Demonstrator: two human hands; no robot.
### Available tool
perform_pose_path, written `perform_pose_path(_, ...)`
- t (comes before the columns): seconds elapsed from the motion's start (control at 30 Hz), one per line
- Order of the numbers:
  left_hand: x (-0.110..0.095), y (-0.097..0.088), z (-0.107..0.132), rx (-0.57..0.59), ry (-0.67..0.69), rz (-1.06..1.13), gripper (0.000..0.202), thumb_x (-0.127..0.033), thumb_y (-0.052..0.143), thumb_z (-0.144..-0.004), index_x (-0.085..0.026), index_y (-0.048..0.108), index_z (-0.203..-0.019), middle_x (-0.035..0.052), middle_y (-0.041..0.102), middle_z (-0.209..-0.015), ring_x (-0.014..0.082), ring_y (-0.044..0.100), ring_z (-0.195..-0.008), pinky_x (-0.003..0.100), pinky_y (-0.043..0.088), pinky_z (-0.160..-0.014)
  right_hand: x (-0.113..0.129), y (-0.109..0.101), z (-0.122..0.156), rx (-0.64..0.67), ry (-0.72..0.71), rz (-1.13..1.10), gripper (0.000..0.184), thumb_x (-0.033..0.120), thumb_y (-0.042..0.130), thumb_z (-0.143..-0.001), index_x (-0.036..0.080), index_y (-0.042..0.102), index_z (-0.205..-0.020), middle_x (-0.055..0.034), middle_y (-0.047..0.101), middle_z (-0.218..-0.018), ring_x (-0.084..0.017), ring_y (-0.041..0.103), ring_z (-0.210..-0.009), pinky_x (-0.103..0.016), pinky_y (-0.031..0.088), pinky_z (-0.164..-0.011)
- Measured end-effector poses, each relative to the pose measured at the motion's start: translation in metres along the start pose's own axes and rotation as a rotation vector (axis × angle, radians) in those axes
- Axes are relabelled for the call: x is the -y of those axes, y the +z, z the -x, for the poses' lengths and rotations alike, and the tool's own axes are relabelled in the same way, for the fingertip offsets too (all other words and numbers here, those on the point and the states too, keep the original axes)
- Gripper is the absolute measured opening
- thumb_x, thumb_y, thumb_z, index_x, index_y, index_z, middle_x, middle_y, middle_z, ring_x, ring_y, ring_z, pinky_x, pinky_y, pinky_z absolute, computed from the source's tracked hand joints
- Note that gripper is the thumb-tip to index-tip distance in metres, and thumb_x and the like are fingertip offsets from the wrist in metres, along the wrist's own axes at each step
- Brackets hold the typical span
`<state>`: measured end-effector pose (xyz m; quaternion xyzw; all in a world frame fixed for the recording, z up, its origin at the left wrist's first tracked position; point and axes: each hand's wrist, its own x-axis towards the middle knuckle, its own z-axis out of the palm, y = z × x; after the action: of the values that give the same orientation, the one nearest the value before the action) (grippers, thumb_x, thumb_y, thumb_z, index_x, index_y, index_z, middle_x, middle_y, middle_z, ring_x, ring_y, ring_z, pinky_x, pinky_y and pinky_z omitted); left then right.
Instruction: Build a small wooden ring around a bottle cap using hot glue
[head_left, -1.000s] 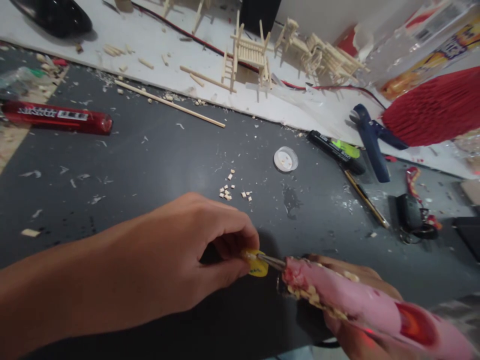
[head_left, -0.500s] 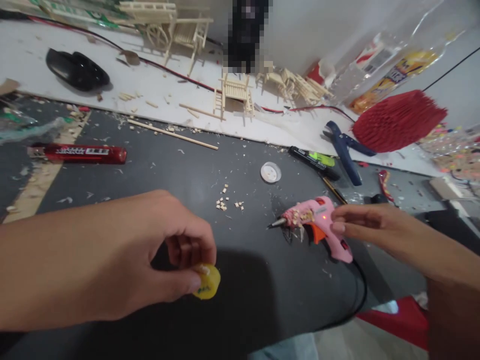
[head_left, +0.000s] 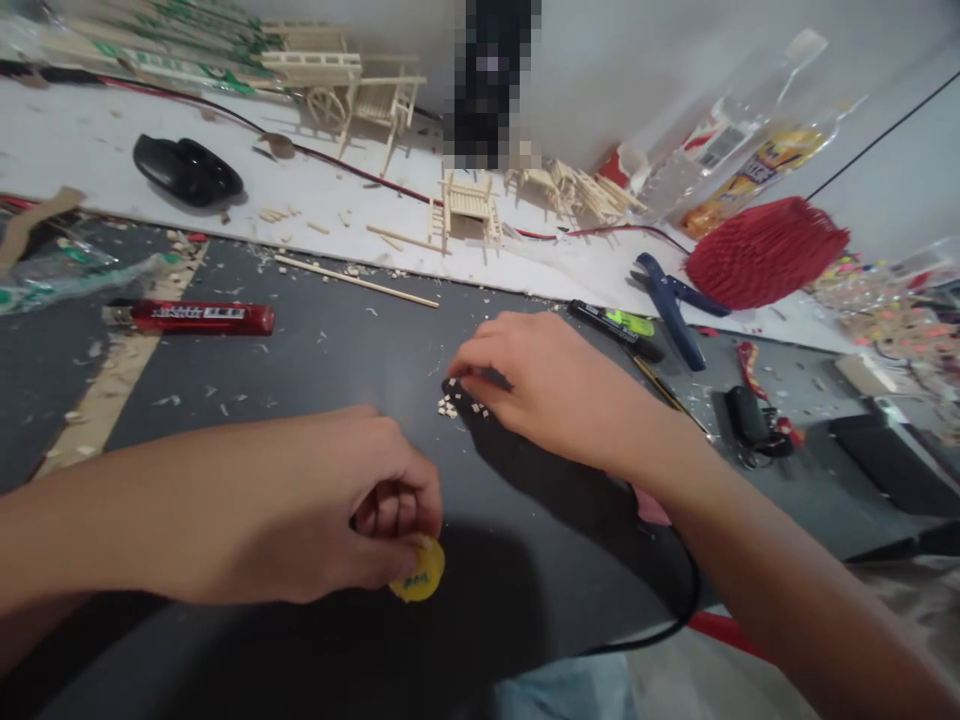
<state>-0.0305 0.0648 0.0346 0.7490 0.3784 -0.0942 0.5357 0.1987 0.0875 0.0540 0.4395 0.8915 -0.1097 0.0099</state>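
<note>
My left hand (head_left: 375, 525) pinches a small yellow disc (head_left: 421, 572) with dark writing on it, between thumb and forefinger, low over the grey table. My right hand (head_left: 517, 375) reaches to a little pile of cut wooden bits (head_left: 448, 408), its thumb and fingertips closed together right at the pile's upper edge. Whether a bit is between those fingertips cannot be made out. Beneath my right forearm a pink glue gun (head_left: 651, 507) is mostly hidden, with only part of its handle showing.
Along the white board at the back stand a stick-built chair (head_left: 469, 200) and a cart (head_left: 326, 85). A red glue tube (head_left: 202, 318) lies left, a thin stick (head_left: 356, 280) behind. Blue pliers (head_left: 675, 310), a marker (head_left: 615, 328) and keys (head_left: 757, 425) are at right.
My right hand has moved left from beside the glue gun to the wooden bits, its forearm now covering the gun. My left hand still holds the yellow disc. The view has shifted slightly.
</note>
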Motion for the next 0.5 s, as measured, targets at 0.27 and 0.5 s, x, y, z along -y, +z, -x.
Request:
perform_pose_path(0.27, -0.008, -0.001, -0.001, 0.09, 0.022, -0.032, 0.021, -0.026, 0.062, -0.093, -0.024, 0.079, -0.08, -0.006, 0.066, -0.06, 0.008, 0.039, -0.042, 0.017, 0.025, -0.037, 0.001, -0.002, -0.002, 0.035, -0.079, 0.106, 0.025, 0.008, 0.063, -0.098, 0.018, 0.082, -0.084, -0.0052, 0.076, -0.086, -0.025, 0.063, -0.09, -0.045, 0.027, -0.09)
perform_pose_path(0.5, -0.02, -0.006, 0.0, 0.08, 0.047, -0.031, 0.026, -0.017, 0.057, -0.09, -0.021, 0.082, -0.081, -0.0039, 0.07, -0.063, 0.0073, 0.027, -0.039, 0.02, 0.019, -0.037, 0.005, 0.001, -0.003, 0.064, -0.054, 0.164, 0.029, 0.016, 0.064, -0.098, 0.018, 0.076, -0.073, -0.0047, 0.074, -0.076, -0.025, 0.057, -0.087, -0.047, 0.021, -0.092)
